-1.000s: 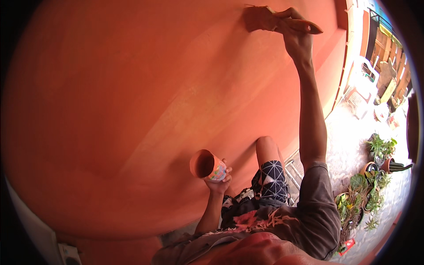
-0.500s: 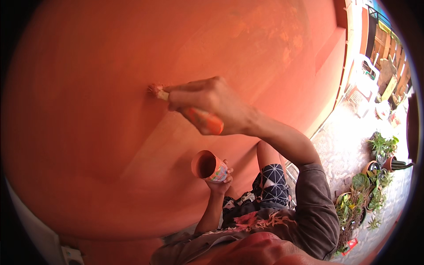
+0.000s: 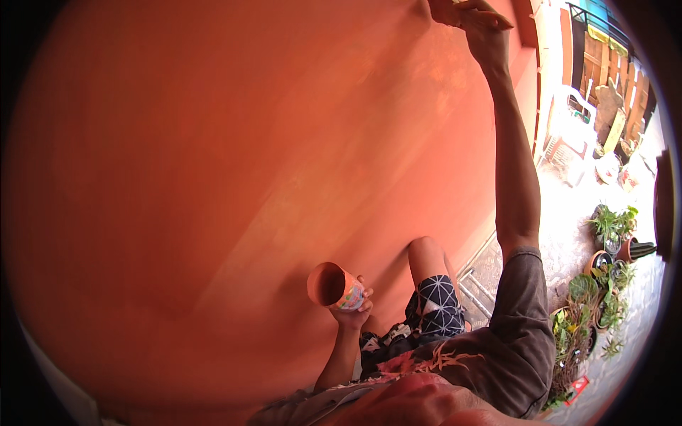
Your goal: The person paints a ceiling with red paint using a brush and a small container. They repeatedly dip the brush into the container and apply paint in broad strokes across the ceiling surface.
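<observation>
My left hand (image 3: 356,312) is closed round a cup (image 3: 348,287) with a coloured printed outside. Its mouth tilts toward the wall, and its inside is dark and orange-red, with the contents in shadow. My right arm is stretched far up, and my right hand (image 3: 486,20) is closed at the top edge of the view, close to the orange-red wall (image 3: 177,177). The paintbrush that showed in this hand half a second ago is now mostly hidden by the fingers and the picture's edge. A paler, streaked band crosses the wall diagonally.
Potted plants (image 3: 584,287) line the paving on the right. Beyond them stand a white plastic chair (image 3: 574,117) and wooden boards (image 3: 611,64). My bent knee (image 3: 425,257) is close to the wall's lower part.
My right hand has swept from the middle of the wall up and right to the top edge, straightening the arm. My left hand and the cup sit slightly lower in view.
</observation>
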`<state>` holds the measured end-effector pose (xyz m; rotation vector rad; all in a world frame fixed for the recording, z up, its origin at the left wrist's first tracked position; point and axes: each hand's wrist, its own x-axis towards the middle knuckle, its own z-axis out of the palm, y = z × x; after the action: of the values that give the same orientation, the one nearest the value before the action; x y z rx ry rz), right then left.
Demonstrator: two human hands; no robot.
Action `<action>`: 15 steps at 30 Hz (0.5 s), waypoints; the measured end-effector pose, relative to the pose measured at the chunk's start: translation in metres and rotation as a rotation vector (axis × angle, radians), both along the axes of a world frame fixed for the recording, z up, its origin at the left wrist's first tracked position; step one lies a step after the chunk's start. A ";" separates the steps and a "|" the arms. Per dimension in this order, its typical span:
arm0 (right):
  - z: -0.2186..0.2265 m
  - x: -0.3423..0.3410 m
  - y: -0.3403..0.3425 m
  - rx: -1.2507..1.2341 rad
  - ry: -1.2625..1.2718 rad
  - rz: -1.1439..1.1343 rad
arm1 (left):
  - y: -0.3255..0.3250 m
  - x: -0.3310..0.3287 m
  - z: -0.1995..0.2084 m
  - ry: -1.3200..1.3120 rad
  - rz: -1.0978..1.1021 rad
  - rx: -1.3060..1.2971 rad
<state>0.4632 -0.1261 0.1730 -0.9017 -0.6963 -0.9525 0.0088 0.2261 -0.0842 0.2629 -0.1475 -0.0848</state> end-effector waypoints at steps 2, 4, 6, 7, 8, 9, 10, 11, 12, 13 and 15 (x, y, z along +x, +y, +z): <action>0.011 -0.042 0.023 -0.243 0.354 -0.360 | 0.001 -0.004 -0.006 0.004 0.019 -0.003; 0.013 -0.067 0.054 -0.384 0.070 -0.560 | -0.003 0.005 -0.002 -0.008 0.008 0.008; 0.015 -0.117 0.095 -0.587 -0.024 -0.627 | -0.006 0.009 -0.001 0.019 -0.003 -0.012; 0.012 -0.139 0.111 -0.639 -0.071 -0.573 | -0.007 0.010 -0.001 0.033 -0.008 -0.022; 0.012 -0.163 0.122 -0.594 -0.167 -0.496 | -0.007 0.011 -0.002 0.043 -0.014 -0.025; 0.009 -0.182 0.132 -0.684 -0.227 -0.390 | -0.007 0.009 -0.004 0.053 -0.013 -0.031; 0.010 -0.197 0.132 -0.713 -0.263 -0.268 | -0.006 0.009 -0.001 0.064 -0.020 -0.027; 0.014 -0.209 0.130 -0.742 -0.303 -0.142 | -0.006 0.011 0.002 0.064 -0.027 -0.027; 0.016 -0.214 0.130 -0.769 -0.344 -0.014 | -0.008 0.012 0.005 0.064 -0.033 -0.030; 0.015 -0.208 0.130 -0.687 -0.300 0.169 | -0.008 0.012 0.005 0.064 -0.036 -0.033; 0.015 -0.181 0.123 -0.515 -0.218 0.528 | -0.006 0.012 -0.001 0.051 -0.026 -0.029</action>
<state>0.2822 -0.0032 0.1883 -0.9917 -1.3294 -0.3995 0.0203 0.2205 -0.0851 0.2293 -0.1014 -0.1152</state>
